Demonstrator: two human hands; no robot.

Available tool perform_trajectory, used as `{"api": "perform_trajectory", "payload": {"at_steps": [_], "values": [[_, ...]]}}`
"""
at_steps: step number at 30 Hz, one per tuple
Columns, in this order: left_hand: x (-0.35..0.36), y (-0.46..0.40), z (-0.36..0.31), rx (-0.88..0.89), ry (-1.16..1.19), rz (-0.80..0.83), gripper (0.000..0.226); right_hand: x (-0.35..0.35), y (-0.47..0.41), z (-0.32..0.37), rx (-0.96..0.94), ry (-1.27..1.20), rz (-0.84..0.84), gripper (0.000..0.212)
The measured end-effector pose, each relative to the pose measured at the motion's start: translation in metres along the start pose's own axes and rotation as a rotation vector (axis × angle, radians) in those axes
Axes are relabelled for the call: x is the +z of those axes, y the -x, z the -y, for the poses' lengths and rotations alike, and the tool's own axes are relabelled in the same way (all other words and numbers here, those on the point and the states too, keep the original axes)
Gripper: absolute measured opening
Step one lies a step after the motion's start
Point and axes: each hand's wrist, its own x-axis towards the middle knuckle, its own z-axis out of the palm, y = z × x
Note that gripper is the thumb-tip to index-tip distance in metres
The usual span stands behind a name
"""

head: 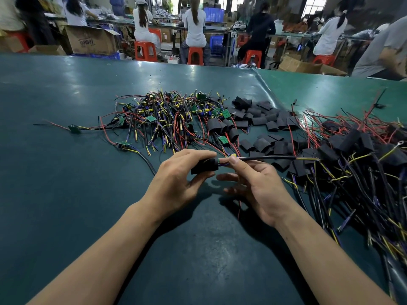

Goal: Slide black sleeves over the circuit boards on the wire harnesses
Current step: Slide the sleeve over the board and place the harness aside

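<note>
above the green table [66,194], the left hand [176,183] grips a black sleeve [203,165]; the right hand [253,183] pinches the harness cable [264,158] beside the circuit board [222,160].

A factory assembly hall: seated workers [195,25] on red stools [145,50] at long green benches [66,89].

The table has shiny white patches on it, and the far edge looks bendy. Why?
Head view: the patches are glare from lights on the glossy green table; its far edge curves from wide-angle distortion; both hands cast dark shadows below them.
</note>
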Motion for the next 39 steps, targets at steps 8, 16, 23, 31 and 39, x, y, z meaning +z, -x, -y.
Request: {"api": "perform_trajectory", "payload": {"at_steps": [8,16,23,31,39], "values": [[0.002,0.001,-0.001,0.039,-0.045,0.066,0.038,0.002,-0.001,-0.001,0.058,-0.032,0.001,0.019],[-0.003,-0.001,0.001,-0.22,-0.429,0.04,0.039,0.002,0.002,-0.012,-0.105,0.254,0.216,0.03],[0.003,0.002,-0.007,-0.134,-0.456,0.087,0.031,0.002,0.0,-0.013,-0.079,0.218,0.135,0.019],[0.001,-0.001,-0.005,-0.26,-0.454,0.095,0.046,0.004,0.003,-0.015,-0.169,0.313,0.249,0.023],[0.001,-0.002,-0.002,-0.41,-0.293,0.139,0.059,0.004,0.003,-0.017,-0.284,0.496,0.316,0.023]]}}
